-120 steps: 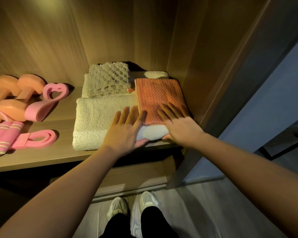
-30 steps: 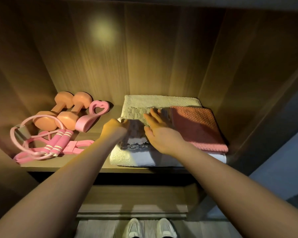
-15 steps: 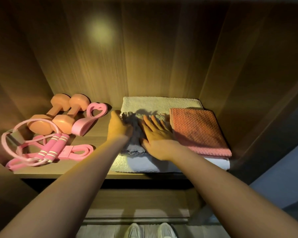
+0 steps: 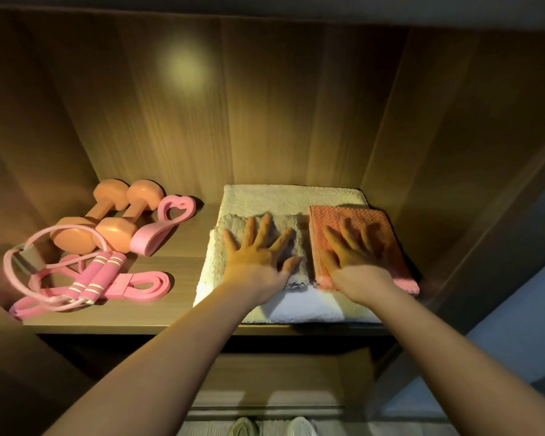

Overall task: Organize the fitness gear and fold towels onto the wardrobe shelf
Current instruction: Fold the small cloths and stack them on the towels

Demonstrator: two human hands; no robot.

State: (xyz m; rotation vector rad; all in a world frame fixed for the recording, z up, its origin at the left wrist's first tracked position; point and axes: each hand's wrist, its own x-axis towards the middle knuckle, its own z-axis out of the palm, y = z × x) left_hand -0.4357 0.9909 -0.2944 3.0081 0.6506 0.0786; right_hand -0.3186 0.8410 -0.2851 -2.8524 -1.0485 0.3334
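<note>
Left hand (image 4: 258, 256) lies flat, fingers spread, on the grey towel (image 4: 233, 223); right hand (image 4: 356, 259) likewise on the pink towel (image 4: 383, 225), both atop the white towel (image 4: 290, 196) on the shelf (image 4: 183, 247). Dragging the palms back could ruck the folds or slide the stack over the front edge

The left hand (image 4: 258, 256), earlier gripping the grey towel (image 4: 297, 224), now lies flat on it; the right hand (image 4: 356, 259) has moved onto the pink towel (image 4: 389, 237).

Both arms reach forward, left hand (image 4: 258, 256) and right hand (image 4: 356, 259) flat, palms down, fingers (image 4: 266, 228) spread.
</note>
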